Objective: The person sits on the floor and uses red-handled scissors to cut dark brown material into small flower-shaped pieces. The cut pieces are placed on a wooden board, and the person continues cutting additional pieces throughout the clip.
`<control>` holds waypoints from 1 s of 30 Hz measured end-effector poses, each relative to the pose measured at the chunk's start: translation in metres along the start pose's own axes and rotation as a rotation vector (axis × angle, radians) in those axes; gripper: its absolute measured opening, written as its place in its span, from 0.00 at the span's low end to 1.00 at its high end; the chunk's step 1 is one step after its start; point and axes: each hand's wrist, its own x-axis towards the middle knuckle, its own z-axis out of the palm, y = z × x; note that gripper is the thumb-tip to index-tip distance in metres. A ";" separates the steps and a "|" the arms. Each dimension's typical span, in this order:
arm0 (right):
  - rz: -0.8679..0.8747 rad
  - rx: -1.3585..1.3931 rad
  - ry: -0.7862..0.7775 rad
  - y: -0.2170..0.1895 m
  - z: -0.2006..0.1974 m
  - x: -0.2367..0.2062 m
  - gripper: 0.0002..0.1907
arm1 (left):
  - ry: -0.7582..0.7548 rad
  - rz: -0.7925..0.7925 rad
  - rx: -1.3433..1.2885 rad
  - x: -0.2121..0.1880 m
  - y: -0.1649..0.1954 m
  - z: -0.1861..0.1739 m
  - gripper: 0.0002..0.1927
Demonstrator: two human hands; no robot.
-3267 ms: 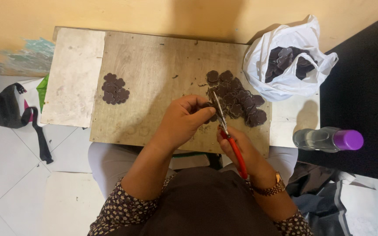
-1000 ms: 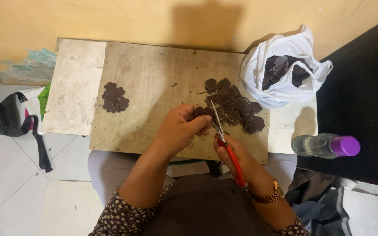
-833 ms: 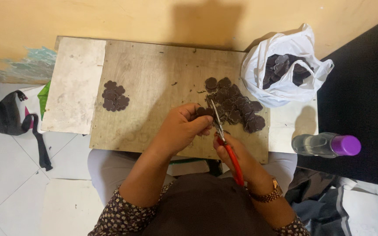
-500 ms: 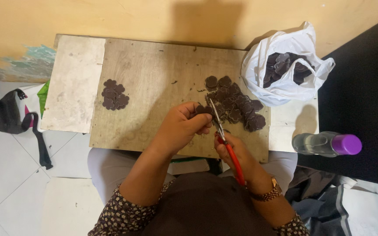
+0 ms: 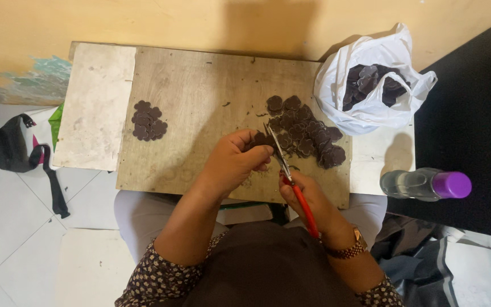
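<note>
1. Left hand (image 5: 231,162): closed on one dark piece (image 5: 259,139), held up to the blades.
2. Right hand (image 5: 308,196): grips red scissors (image 5: 291,179).
3. Uncut pile (image 5: 305,133): near table's (image 5: 200,85) right edge, within reach.
4. Small pile (image 5: 148,120): apart, toward left edge.

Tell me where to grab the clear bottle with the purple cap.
Grip the clear bottle around the middle of its body, coming from above. It lies on its side, purple cap pointing right, so the round barrel is exposed on top and fingers can close across it front to back.
</note>
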 end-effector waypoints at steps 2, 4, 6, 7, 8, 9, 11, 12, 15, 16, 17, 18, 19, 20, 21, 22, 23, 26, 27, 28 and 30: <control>0.021 -0.029 0.010 0.000 0.001 0.001 0.23 | -0.013 0.033 -0.038 0.000 -0.001 0.000 0.07; 0.028 -0.036 0.021 0.000 0.002 0.000 0.24 | -0.034 0.050 -0.072 -0.001 -0.002 0.001 0.08; 0.020 -0.021 0.033 -0.001 0.003 -0.001 0.24 | -0.059 0.055 -0.101 -0.002 -0.002 0.001 0.08; 0.013 -0.006 0.033 -0.002 0.004 -0.001 0.24 | -0.055 0.040 -0.073 -0.002 -0.001 0.002 0.08; 0.005 0.009 0.034 -0.003 0.004 -0.001 0.24 | -0.052 0.025 -0.045 -0.002 0.000 0.002 0.08; -0.004 0.023 0.036 -0.004 0.004 -0.001 0.24 | -0.050 0.010 -0.017 -0.002 0.001 0.003 0.08; 0.045 0.058 0.028 -0.006 0.004 -0.001 0.24 | -0.047 0.060 0.032 -0.002 0.003 0.006 0.07; 0.069 0.076 0.024 -0.006 0.004 -0.001 0.23 | -0.044 0.085 0.057 -0.003 0.004 0.007 0.07; -0.005 0.067 -0.046 -0.007 0.001 0.000 0.22 | -0.008 0.071 0.233 -0.007 0.008 0.007 0.07; -0.026 0.060 -0.045 -0.007 0.001 -0.001 0.22 | -0.002 0.068 0.240 -0.007 0.009 0.008 0.07; -0.047 0.054 -0.045 -0.007 0.001 -0.002 0.22 | 0.004 0.065 0.248 -0.008 0.010 0.008 0.07; -0.069 0.048 -0.044 -0.007 0.001 -0.002 0.22 | 0.010 0.062 0.257 -0.008 0.011 0.008 0.07; -0.058 0.050 -0.042 -0.007 0.001 -0.002 0.22 | 0.014 0.054 0.256 -0.008 0.011 0.008 0.07; -0.047 0.052 -0.039 -0.007 0.001 -0.001 0.22 | 0.018 0.046 0.256 -0.008 0.011 0.008 0.07; -0.036 0.055 -0.038 -0.007 0.001 -0.001 0.22 | 0.022 0.038 0.255 -0.008 0.011 0.008 0.07; -0.031 0.064 -0.040 -0.007 0.001 -0.001 0.23 | 0.008 0.056 0.220 -0.008 0.010 0.008 0.07; -0.026 0.074 -0.043 -0.008 0.001 -0.001 0.23 | -0.005 0.074 0.185 -0.007 0.009 0.008 0.07; -0.033 0.072 -0.055 -0.010 -0.001 0.000 0.24 | -0.011 0.088 0.169 -0.006 0.007 0.007 0.06; -0.039 0.065 -0.058 -0.012 -0.001 -0.001 0.24 | -0.007 0.087 0.178 -0.005 0.006 0.007 0.06; -0.037 0.070 -0.057 -0.013 -0.001 -0.002 0.25 | -0.008 0.082 0.166 -0.005 0.005 0.007 0.06; -0.035 0.080 -0.058 -0.014 -0.002 -0.002 0.25 | -0.007 0.076 0.143 -0.005 0.005 0.007 0.06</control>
